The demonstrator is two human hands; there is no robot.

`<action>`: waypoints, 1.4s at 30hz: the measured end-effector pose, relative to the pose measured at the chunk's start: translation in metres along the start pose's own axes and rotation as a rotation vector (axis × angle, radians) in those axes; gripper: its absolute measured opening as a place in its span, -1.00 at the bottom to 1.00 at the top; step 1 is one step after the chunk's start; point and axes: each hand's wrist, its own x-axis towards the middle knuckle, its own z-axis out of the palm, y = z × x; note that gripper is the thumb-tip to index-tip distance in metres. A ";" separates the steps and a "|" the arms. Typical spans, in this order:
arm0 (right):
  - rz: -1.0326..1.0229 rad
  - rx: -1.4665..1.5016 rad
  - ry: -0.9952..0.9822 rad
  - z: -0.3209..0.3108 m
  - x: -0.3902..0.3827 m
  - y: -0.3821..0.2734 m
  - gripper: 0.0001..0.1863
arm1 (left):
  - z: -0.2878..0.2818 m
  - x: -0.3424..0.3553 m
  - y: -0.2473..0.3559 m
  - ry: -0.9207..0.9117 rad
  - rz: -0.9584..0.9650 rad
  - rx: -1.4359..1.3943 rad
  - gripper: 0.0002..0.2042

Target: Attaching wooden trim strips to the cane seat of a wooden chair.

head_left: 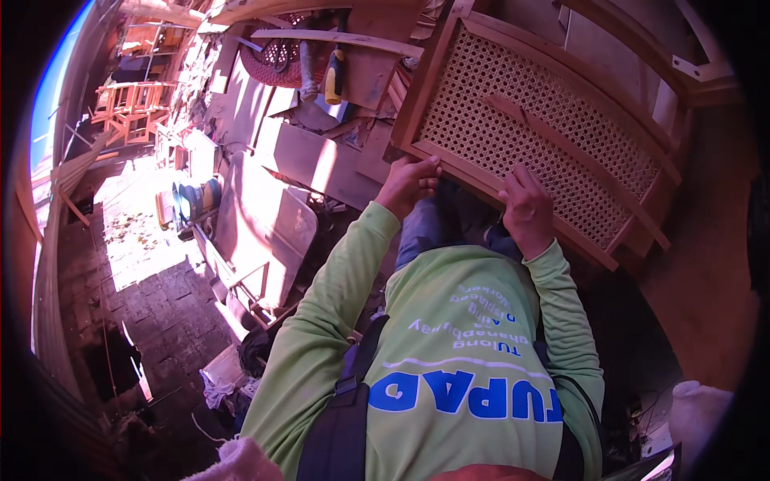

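Note:
A woven cane panel (473, 72) in a brown wooden frame (423, 100) lies tilted in front of me. A loose wooden slat (589, 168) rests diagonally across the cane. Along the near edge runs a narrow wooden strip (461, 167). My left hand (407, 184) is closed at the frame's near left corner, fingers curled in. Further right, my right hand (528, 210) is closed in a pinch beside the same near edge, thumb and fingers pressed together. What either hand holds, if anything, is hidden by the fingers.
Left of the frame, a yellow-and-black handled tool (334, 76) and a grey-handled tool (307, 74) lie near a red woven round piece (265, 68). A long wood strip (337, 38) lies above them. Boards (269, 216) and a blue-black round container (192, 200) stand farther left.

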 end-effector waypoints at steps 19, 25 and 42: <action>-0.003 0.000 -0.097 -0.006 0.006 0.003 -0.79 | -0.001 0.007 -0.005 0.043 0.124 0.043 -0.82; -0.313 -0.017 0.065 0.039 0.047 -0.026 -0.74 | 0.003 0.008 -0.018 0.043 0.141 -0.027 -0.75; -0.310 -0.058 0.072 0.075 0.060 -0.017 -0.81 | 0.003 0.009 -0.033 0.057 0.197 -0.309 -0.55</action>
